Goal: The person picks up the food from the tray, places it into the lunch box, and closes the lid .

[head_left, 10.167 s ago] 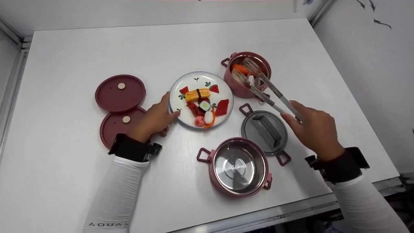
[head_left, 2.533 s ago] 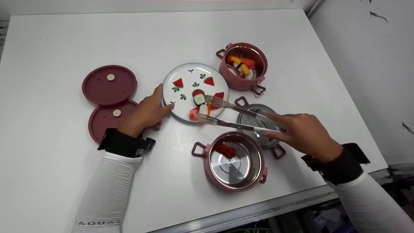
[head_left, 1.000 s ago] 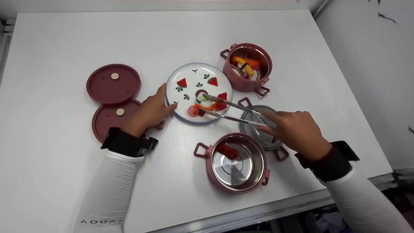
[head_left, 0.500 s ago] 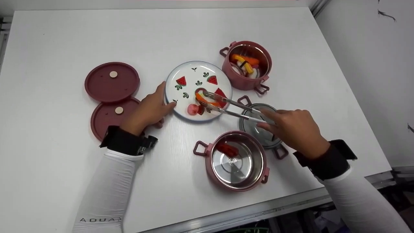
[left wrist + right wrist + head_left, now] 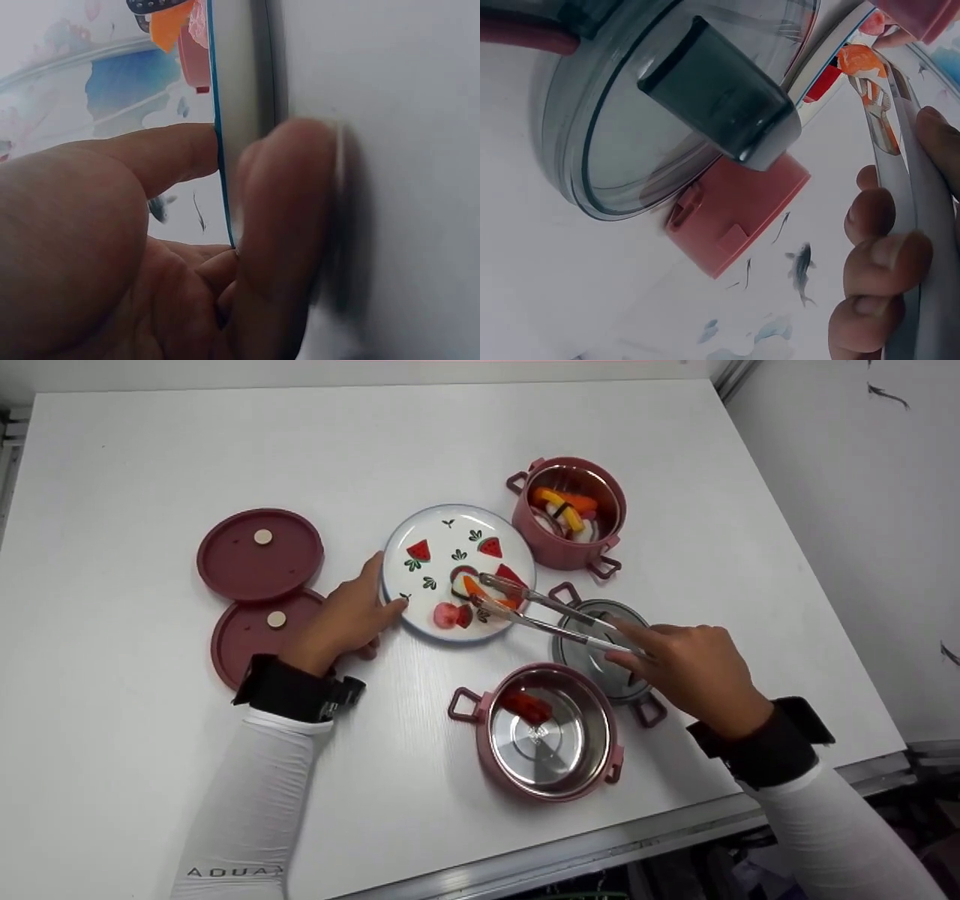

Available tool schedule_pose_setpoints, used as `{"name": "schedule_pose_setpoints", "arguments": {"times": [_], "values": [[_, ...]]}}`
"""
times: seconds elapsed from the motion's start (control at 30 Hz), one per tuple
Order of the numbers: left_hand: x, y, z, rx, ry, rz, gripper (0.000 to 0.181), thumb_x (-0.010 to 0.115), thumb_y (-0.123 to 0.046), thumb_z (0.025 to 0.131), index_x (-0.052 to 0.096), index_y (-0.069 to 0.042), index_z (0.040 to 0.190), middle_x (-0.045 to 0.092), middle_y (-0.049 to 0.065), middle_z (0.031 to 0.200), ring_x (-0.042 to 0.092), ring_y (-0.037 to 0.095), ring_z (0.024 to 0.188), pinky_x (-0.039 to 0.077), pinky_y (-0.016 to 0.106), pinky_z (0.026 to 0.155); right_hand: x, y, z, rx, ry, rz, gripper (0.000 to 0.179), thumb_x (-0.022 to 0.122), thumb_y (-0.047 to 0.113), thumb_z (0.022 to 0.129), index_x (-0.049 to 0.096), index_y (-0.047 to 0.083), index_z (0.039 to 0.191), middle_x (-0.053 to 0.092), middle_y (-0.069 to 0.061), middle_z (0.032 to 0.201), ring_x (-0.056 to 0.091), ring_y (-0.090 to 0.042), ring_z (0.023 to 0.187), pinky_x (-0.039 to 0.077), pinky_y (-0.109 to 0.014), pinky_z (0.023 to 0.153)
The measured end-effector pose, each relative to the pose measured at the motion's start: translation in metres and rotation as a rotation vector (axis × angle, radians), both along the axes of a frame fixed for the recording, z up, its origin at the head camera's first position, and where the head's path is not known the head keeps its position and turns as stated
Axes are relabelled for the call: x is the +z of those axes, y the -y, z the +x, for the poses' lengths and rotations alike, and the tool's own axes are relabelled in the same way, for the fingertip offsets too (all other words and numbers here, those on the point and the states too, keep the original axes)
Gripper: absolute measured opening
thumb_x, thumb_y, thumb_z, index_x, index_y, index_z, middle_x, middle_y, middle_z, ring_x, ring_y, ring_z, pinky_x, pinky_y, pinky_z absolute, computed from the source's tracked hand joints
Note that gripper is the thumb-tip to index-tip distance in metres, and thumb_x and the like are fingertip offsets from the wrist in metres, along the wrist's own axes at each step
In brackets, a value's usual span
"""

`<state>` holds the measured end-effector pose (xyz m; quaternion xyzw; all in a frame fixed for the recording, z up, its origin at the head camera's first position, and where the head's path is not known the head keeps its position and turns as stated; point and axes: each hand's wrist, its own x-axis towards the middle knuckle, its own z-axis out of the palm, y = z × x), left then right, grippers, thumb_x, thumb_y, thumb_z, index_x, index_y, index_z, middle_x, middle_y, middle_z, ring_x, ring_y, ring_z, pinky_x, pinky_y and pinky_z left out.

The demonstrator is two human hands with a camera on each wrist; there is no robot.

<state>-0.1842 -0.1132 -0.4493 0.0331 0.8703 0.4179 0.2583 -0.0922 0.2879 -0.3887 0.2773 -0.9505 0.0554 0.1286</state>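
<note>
My left hand [image 5: 349, 615] holds the white plate [image 5: 439, 521] by its left rim, thumb on top. In the left wrist view the thumb and a finger lie on either side of the blue-edged rim. My right hand [image 5: 694, 671] grips metal tongs [image 5: 577, 636] reaching over the plate. The tongs' tips lie on both sides of an orange-and-white toy sushi piece [image 5: 471, 586]. A toy sushi roll, partly hidden, lies just left of it. Nearby on the plate are a pink round piece [image 5: 445, 616] and a red slab [image 5: 507, 574].
The front pot [image 5: 486, 757] contains one red piece [image 5: 526, 707]. Behind the plate's right side, another pot [image 5: 566, 556] holds several food pieces. A grey lid [image 5: 600, 667] lies under the tongs, between the pots. Two maroon lids [image 5: 240, 570] overlap at left.
Over the last second the orange-and-white piece has turned between the tongs' tips. Since the oldest frame, the yellow piece went into the back pot and a red piece into the front pot.
</note>
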Motion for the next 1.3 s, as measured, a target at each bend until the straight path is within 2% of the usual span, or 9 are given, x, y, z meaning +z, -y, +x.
{"name": "schedule_pose_setpoints", "arguments": {"times": [0.2,0.33,0.47,0.6,0.7,0.77,0.97,1.1,1.3], "values": [[0.002,-0.002,-0.004,-0.01,0.003,-0.009,0.083,0.055,-0.032,0.102,-0.002,-0.022,0.162,0.059,0.015,0.084,0.06,0.02,0.047,0.053,0.033,0.046,0.003,-0.008,0.009,-0.02,-0.021,-0.048,0.042,0.082,0.029,0.083,0.074,0.013,0.121,0.066,-0.006,0.061,0.054,-0.013,0.046,0.037,-0.027,0.043],[0.002,-0.004,-0.005,-0.02,0.001,-0.007,0.082,0.055,-0.032,0.102,-0.001,-0.023,0.162,0.058,0.014,0.082,0.06,0.02,0.047,0.053,0.033,0.046,0.008,-0.019,0.024,-0.019,-0.048,-0.08,0.044,0.084,0.024,0.08,0.073,0.013,0.121,0.071,-0.007,0.068,0.056,-0.011,0.048,0.04,-0.027,0.042],[0.003,-0.007,-0.005,-0.02,0.013,-0.002,0.082,0.055,-0.032,0.102,-0.001,-0.024,0.162,0.058,0.014,0.082,0.059,0.02,0.047,0.053,0.033,0.046,0.017,-0.03,0.048,-0.021,-0.053,-0.113,0.049,0.086,0.018,0.075,0.073,0.014,0.122,0.071,-0.003,0.068,0.05,-0.004,0.047,0.037,-0.022,0.042],[0.005,-0.008,-0.007,-0.029,0.019,-0.01,0.083,0.054,-0.033,0.102,-0.002,-0.024,0.162,0.058,0.014,0.083,0.059,0.019,0.047,0.053,0.032,0.046,0.023,-0.038,0.08,-0.008,-0.015,-0.191,0.051,0.085,0.015,0.073,0.073,0.013,0.123,0.07,0.001,0.068,0.041,0.003,0.05,0.032,-0.014,0.043],[0.006,-0.004,-0.008,-0.034,0.019,-0.008,0.083,0.054,-0.033,0.102,-0.002,-0.024,0.162,0.058,0.013,0.081,0.059,0.019,0.048,0.053,0.033,0.047,0.018,-0.044,0.101,0.016,0.019,-0.238,0.051,0.084,0.015,0.072,0.073,0.011,0.122,0.071,0.003,0.07,0.039,0.006,0.052,0.032,-0.011,0.044],[0.006,0.0,-0.006,-0.027,0.014,-0.006,0.082,0.054,-0.033,0.102,-0.001,-0.025,0.162,0.057,0.013,0.08,0.059,0.019,0.047,0.054,0.033,0.047,0.012,-0.047,0.11,0.032,0.059,-0.249,0.052,0.085,0.014,0.071,0.074,0.011,0.121,0.068,0.006,0.068,0.038,0.008,0.053,0.031,-0.01,0.045],[0.004,0.012,-0.007,-0.01,-0.01,-0.007,0.08,0.054,-0.032,0.102,0.001,-0.026,0.162,0.056,0.012,0.078,0.06,0.02,0.046,0.055,0.034,0.047,0.001,-0.048,0.115,0.086,0.153,-0.235,0.055,0.088,0.012,0.068,0.074,0.013,0.121,0.064,0.012,0.067,0.04,0.011,0.055,0.033,-0.008,0.047],[0.001,0.012,-0.009,-0.024,-0.033,0.001,0.079,0.053,-0.032,0.102,0.002,-0.023,0.162,0.056,0.012,0.074,0.059,0.02,0.046,0.054,0.034,0.047,0.0,-0.049,0.112,0.088,0.168,-0.237,0.057,0.09,0.011,0.066,0.074,0.015,0.121,0.063,0.013,0.067,0.042,0.011,0.055,0.034,-0.008,0.047],[-0.003,0.009,-0.009,-0.034,-0.018,-0.015,0.08,0.053,-0.033,0.102,0.002,-0.022,0.162,0.057,0.011,0.074,0.06,0.019,0.046,0.054,0.033,0.048,0.0,-0.052,0.108,0.067,0.165,-0.226,0.057,0.09,0.011,0.066,0.074,0.015,0.12,0.058,0.016,0.064,0.038,0.011,0.055,0.032,-0.008,0.047]]}}
